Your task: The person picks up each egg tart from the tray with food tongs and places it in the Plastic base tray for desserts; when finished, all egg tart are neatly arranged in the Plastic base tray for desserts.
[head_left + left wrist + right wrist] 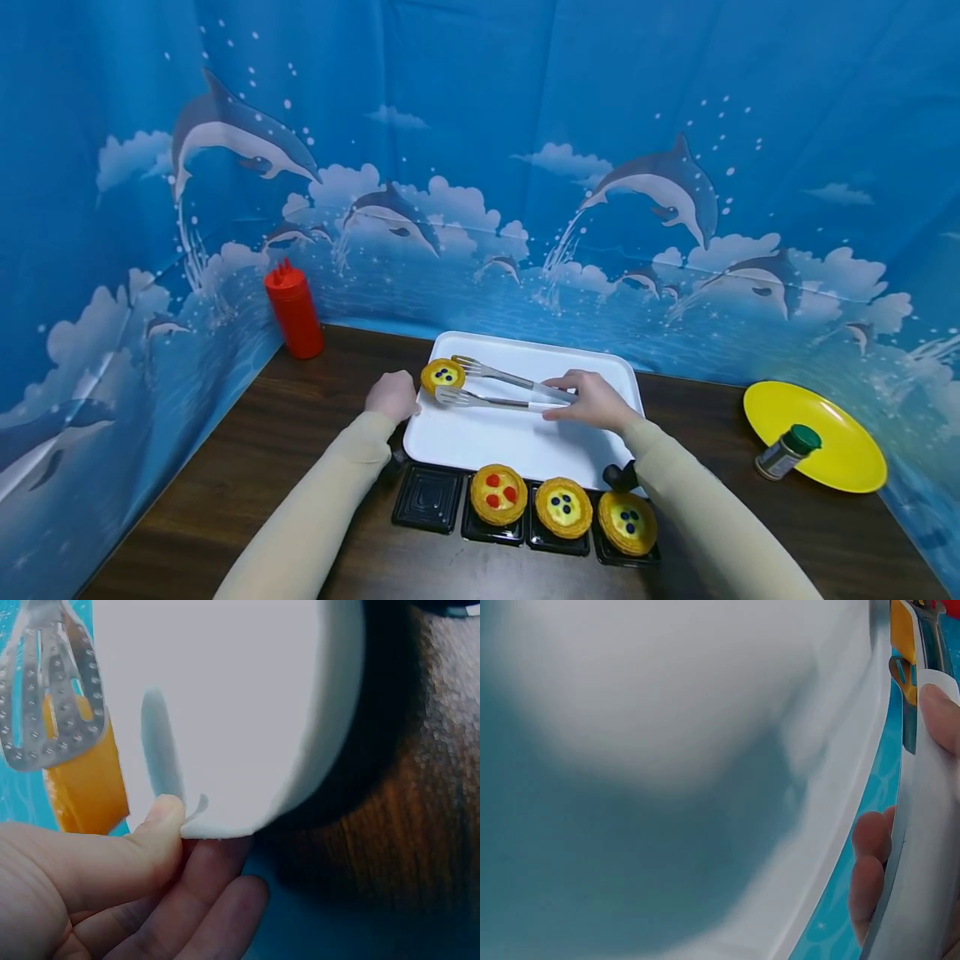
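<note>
My left hand pinches the left rim of a white tray; the left wrist view shows the thumb on top and the fingers curled beneath. My right hand grips metal tongs with white handles, thumb on one arm and fingers on the other. At the tray's left side, an egg tart with blueberries sits between the slotted tong heads. Below the tray, black plastic holders carry a strawberry tart, a blueberry tart and another blueberry tart.
One black holder at the row's left end bears no tart. A red squeeze bottle stands at the back left. On the right are a yellow plate and a green-capped spice jar. A dolphin-print curtain encloses the dark wooden table.
</note>
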